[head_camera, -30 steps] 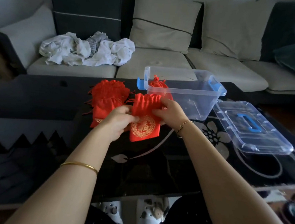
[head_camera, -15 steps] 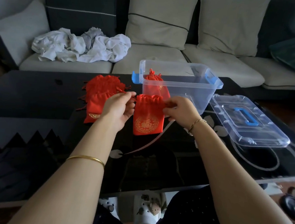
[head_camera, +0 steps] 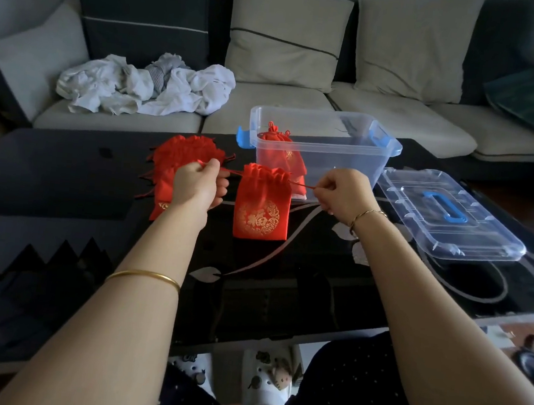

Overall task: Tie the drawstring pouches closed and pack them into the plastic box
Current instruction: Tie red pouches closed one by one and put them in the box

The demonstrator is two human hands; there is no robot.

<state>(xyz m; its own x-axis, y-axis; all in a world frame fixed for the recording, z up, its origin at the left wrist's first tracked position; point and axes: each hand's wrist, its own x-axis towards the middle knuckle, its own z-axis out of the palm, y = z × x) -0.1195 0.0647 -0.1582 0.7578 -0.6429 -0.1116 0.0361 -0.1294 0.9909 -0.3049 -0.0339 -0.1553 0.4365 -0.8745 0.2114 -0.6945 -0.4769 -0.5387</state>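
A red drawstring pouch (head_camera: pixel 262 205) with a gold emblem lies on the black table (head_camera: pixel 283 294), its top gathered. My left hand (head_camera: pixel 200 185) pinches the pouch's left drawstring, and my right hand (head_camera: pixel 344 193) pinches the right one; both strings run taut sideways. Behind my left hand lies a pile of red pouches (head_camera: pixel 179 156), partly hidden. The clear plastic box (head_camera: pixel 328 149) with blue latches stands just behind, holding a tied red pouch (head_camera: pixel 279 151) at its left end.
The box's clear lid (head_camera: pixel 445 214) with a blue handle lies on the table to the right. A sofa with cushions and a heap of white cloth (head_camera: pixel 146 85) runs behind the table. Shoes show on the floor under the table's front edge.
My hands have moved apart from the pouch's mouth, drawing the strings outward, and the pouch's top has gathered tighter. The camera view shifted slightly.
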